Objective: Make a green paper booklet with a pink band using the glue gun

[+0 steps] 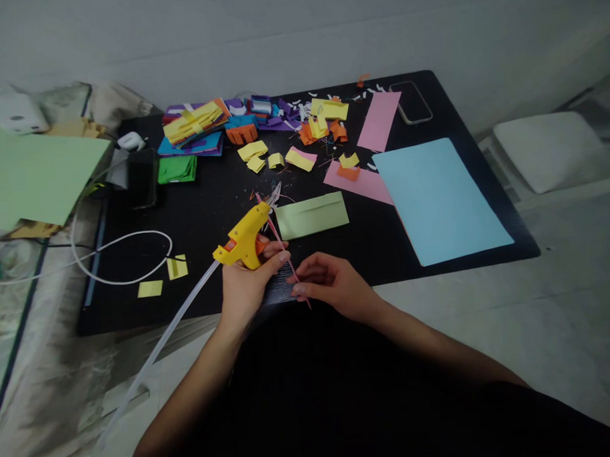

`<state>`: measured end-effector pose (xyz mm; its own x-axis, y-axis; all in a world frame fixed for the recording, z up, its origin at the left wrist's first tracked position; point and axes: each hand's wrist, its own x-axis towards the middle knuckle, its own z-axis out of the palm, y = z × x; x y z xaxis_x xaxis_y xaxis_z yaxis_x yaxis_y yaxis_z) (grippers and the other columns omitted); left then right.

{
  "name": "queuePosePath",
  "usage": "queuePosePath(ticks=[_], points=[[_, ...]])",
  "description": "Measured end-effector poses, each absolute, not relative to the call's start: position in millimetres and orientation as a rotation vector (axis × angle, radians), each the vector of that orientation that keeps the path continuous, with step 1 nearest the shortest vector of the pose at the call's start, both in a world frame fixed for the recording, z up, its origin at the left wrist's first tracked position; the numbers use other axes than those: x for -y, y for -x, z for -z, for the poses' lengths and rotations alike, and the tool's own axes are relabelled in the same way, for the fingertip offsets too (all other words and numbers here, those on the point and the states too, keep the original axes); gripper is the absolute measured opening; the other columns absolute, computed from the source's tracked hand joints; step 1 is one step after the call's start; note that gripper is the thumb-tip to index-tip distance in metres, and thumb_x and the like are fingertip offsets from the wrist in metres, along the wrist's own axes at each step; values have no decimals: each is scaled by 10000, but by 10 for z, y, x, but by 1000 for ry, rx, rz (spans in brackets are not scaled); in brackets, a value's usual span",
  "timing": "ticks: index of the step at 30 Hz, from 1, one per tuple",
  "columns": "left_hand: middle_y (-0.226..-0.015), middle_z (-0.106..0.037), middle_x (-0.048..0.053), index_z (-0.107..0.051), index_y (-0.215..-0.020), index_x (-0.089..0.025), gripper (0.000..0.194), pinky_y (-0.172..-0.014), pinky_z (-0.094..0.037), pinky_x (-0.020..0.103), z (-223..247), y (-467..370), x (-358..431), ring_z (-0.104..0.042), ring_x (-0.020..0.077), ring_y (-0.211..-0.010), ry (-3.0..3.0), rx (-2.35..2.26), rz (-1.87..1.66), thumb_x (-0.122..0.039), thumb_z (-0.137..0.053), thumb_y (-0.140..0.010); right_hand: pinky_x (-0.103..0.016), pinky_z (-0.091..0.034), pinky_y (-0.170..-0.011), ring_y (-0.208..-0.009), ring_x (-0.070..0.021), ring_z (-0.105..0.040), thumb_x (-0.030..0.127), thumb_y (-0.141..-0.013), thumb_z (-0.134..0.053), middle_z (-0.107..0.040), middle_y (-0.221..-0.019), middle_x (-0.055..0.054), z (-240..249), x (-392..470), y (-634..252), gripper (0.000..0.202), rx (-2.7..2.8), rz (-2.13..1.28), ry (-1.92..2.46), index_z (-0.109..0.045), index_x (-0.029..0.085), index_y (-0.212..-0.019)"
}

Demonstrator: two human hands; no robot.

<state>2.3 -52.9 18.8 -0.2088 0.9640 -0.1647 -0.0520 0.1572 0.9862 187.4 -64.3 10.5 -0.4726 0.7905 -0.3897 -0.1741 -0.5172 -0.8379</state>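
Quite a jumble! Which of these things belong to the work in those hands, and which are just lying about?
In the work:
- pink strip, pinched by the right hand
- glue gun, in the left hand
- probably the green paper just beyond

Apparently lying about:
- phone at the table's far right
- white seat beside the table

Narrow pink strip (292,267) slants between left hand (247,280) and right hand (340,287); yellow glue gun (244,237) tilts beside it.
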Motion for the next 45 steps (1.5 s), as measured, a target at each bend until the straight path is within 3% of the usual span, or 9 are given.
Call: queuePosePath(ticks=[7,11,17,23,33,37,39,42,45], points=[[-986,-822,66,-647,-998,-187,422,-609,-570,257,-228,-22,523,-748,171,-738,-955,-1409,-1245,-304,-926,-703,-405,-651,-882,-893,-199,-801,358,-765,-922,-818,-1071,-71,-68,642,-1881,371,909,-2075,1013,-649,201,-960],[-980,-804,66,-664,-1020,-191,361,-604,-537,256,-204,95,491,-715,160,-711,-1038,-1481,-1244,-416,-852,-809,-438,-662,-897,-895,-204,-801,364,-803,-897,-813,-1099,-81,-89,632,-1897,384,892,-2071,1010,-654,206,-1055],[-867,-693,32,-627,-1098,-230,346,-704,-511,333,-58,728,253,-658,224,-740,-1443,-2136,-983,-491,-718,-889,-421,-670,-871,-851,-186,-787,375,-874,-823,-815,-1090,-90,-86,602,-1973,291,935,-1995,1036,-699,195,-1066],[-1159,-648,178,-568,-1143,-199,353,-968,-514,522,139,1335,-50,-631,410,-1136,-1917,-2208,-564,-336,-643,-827,-413,-655,-856,-824,-183,-781,402,-866,-818,-820,-1049,-86,-32,591,-2011,282,953,-1923,1067,-700,198,-1021],[-1154,-609,142,-663,-1127,-205,398,-1081,-499,552,152,1521,-346,-634,360,-1117,-1805,-2116,-582,-347,-719,-760,-368,-640,-811,-774,-177,-784,468,-851,-837,-821,-933,-68,-44,575,-1998,331,949,-1936,1084,-699,187,-961],[-1235,-640,158,-699,-1115,-214,319,-1176,-420,564,-39,1282,-201,-576,379,-1285,-1897,-2075,-757,-332,-702,-818,-377,-644,-824,-791,-186,-793,487,-857,-831,-824,-949,-78,-64,576,-2010,343,980,-1931,1100,-703,186,-957],[-1251,-675,134,-720,-1111,-229,281,-1131,-471,516,-165,1026,-21,-617,340,-1245,-1871,-1956,-966,-403,-674,-895,-394,-647,-844,-803,-194,-796,499,-865,-823,-824,-952,-82,-61,581,-2007,347,1005,-1930,1097,-705,187,-958],[-979,-759,78,-762,-1039,-232,292,-860,-582,387,-287,559,280,-718,255,-920,-1556,-1514,-939,-487,-695,-915,-405,-647,-863,-813,-196,-795,500,-879,-807,-822,-945,-84,-55,591,-1986,343,1059,-1928,1092,-705,185,-966],[-747,-737,37,-772,-851,-214,232,-650,-539,283,-277,171,474,-666,177,-670,-1309,-1356,-941,-446,-779,-864,-389,-643,-870,-832,-194,-796,461,-895,-789,-820,-932,-78,-61,599,-1956,296,1148,-1916,1114,-706,184,-963]])
